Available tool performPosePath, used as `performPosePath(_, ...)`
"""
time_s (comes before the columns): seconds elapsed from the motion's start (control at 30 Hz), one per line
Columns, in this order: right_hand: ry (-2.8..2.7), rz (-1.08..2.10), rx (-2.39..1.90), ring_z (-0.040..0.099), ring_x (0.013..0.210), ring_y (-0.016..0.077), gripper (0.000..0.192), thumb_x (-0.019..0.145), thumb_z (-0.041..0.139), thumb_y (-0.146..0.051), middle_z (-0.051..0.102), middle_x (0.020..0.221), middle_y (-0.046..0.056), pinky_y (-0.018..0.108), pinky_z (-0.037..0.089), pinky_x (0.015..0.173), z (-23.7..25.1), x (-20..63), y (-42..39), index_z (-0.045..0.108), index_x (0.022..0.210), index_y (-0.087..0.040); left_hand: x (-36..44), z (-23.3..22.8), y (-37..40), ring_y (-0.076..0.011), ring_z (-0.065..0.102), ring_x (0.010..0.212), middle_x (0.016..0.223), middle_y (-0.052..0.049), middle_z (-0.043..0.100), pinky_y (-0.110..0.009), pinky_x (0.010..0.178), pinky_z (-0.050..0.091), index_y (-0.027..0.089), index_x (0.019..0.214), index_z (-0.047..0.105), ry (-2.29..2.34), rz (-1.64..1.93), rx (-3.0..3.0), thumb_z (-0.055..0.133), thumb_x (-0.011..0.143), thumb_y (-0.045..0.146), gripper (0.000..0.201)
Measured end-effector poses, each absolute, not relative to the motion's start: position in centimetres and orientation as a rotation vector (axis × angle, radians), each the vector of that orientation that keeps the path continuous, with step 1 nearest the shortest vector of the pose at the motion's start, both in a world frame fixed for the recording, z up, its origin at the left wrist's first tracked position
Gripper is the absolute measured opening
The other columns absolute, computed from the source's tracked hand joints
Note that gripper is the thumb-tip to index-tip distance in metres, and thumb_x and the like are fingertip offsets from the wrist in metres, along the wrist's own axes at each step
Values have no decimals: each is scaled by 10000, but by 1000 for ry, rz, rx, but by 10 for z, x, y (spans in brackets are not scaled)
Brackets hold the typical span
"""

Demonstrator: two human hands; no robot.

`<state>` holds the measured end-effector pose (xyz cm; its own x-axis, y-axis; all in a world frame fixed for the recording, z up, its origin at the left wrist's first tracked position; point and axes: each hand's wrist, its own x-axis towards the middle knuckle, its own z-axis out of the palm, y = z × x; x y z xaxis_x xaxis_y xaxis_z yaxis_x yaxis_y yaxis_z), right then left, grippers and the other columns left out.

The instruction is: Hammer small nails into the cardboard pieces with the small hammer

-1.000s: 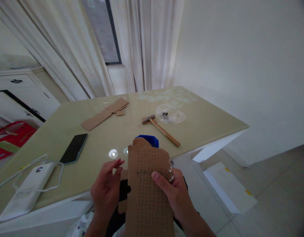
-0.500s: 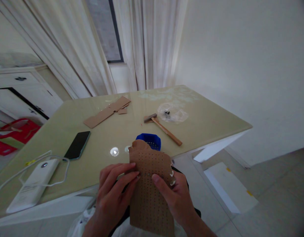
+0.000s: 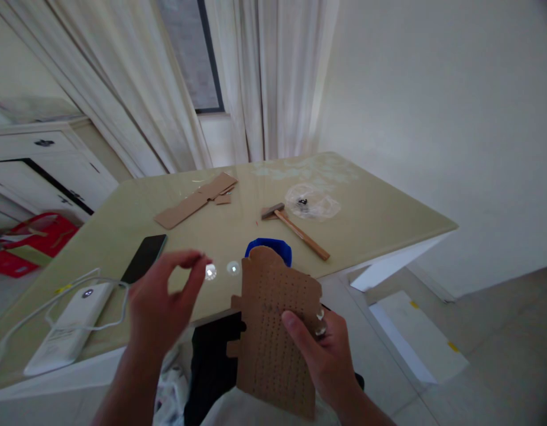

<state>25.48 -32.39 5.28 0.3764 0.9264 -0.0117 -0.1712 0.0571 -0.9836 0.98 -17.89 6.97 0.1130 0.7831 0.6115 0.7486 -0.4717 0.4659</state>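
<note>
My right hand (image 3: 324, 349) grips a piece of brown cardboard (image 3: 275, 331) by its right edge, thumb on the face. Rows of small holes cover that face, and tabs stick out along its left side. Beside it on the left, my left hand (image 3: 167, 296) is raised over the table edge, thumb and forefinger pinched together. Whatever sits between those fingertips, if anything, is too small to make out. Behind the top of the cardboard stands a blue plastic basket (image 3: 284, 251), partly hidden.
On the table (image 3: 366, 231) lie a hammer (image 3: 304, 236), a clear plastic bag (image 3: 321, 204) with small dark bits, and cardboard strips (image 3: 197, 201). Toward the left are a phone (image 3: 144, 257) and a white power bank (image 3: 71, 337) with a cable. A white box (image 3: 415, 337) is on the floor.
My left hand has come away from the cardboard, moving left and up with its fingers pinched. The cardboard, still in my right hand, now shows its left tabs.
</note>
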Motion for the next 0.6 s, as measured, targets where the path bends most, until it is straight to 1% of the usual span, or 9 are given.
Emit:
performPosePath(0.03, -793, 995, -1206, 631, 635, 180, 457, 924, 838, -605, 724, 714, 60, 264, 530, 576, 52, 255, -323, 809, 828, -159, 13, 67, -144, -251, 747, 808, 866, -38, 805, -337, 735, 558, 236, 1036, 780, 1693, 1178, 2273, 588, 1032, 465, 298)
performPosePath(0.1, -770, 1025, -1198, 637, 651, 183, 468, 913, 849, -618, 728, 731, 63, 273, 538, 596, 50, 255, -323, 812, 838, -158, 16, 53, -87, -281, 761, 854, 900, -73, 816, -355, 761, 541, 209, 1061, 789, 1939, 855, 2224, 584, 1012, 436, 310)
performPosePath(0.17, -742, 1058, -1212, 656, 684, 192, 473, 907, 857, -624, 744, 768, 73, 284, 549, 627, 49, 255, -323, 819, 853, -156, 14, 32, -56, -319, 761, 926, 989, -122, 823, -383, 787, 529, 186, 1080, 787, 2116, 717, 2199, 549, 1017, 400, 326)
performPosePath(0.23, -707, 1088, -1217, 684, 728, 207, 468, 901, 865, -623, 762, 805, 82, 300, 569, 671, 49, 255, -323, 831, 876, -157, 8, 10, -48, -340, 749, 957, 1005, -161, 807, -403, 822, 528, 168, 978, 780, 2117, 657, 2224, 546, 988, 345, 294)
performPosePath(0.3, -685, 1097, -1179, 702, 747, 220, 467, 887, 876, -626, 777, 826, 87, 317, 585, 693, 49, 254, -322, 844, 907, -160, 3, -7, -52, -349, 734, 985, 1034, -182, 788, -416, 853, 526, 164, 939, 766, 2111, 631, 2244, 524, 989, 337, 301)
performPosePath(0.4, -702, 1153, -1108, 699, 741, 213, 473, 882, 878, -632, 782, 833, 84, 323, 586, 698, 43, 250, -318, 848, 941, -165, -1, -16, -58, -337, 727, 992, 1068, -169, 781, -408, 850, 524, 168, 1000, 762, 2129, 617, 2227, 502, 1015, 373, 331)
performPosePath(0.47, -729, 1275, -1079, 690, 729, 196, 491, 861, 898, -640, 770, 817, 72, 313, 571, 699, 37, 245, -314, 840, 935, -159, -1, -17, -58, -328, 730, 975, 1052, -152, 788, -395, 824, 521, 171, 1040, 766, 2146, 618, 2197, 511, 1024, 403, 345)
performPosePath(0.53, -703, 1436, -1047, 707, 755, 197, 528, 797, 950, -644, 772, 833, 63, 314, 570, 727, 30, 238, -312, 835, 959, -155, -1, -18, -56, -326, 733, 968, 1040, -145, 794, -388, 808, 516, 172, 1061, 771, 2161, 629, 2176, 518, 1031, 426, 360)
performPosePath(0.6, -593, 1551, -1025, 742, 814, 222, 586, 718, 999, -642, 790, 874, 62, 336, 587, 774, 23, 231, -312, 831, 1006, -160, -2, -19, -54, -325, 735, 970, 1042, -148, 798, -385, 806, 511, 170, 1065, 774, 2161, 643, 2175, 513, 1038, 427, 367)
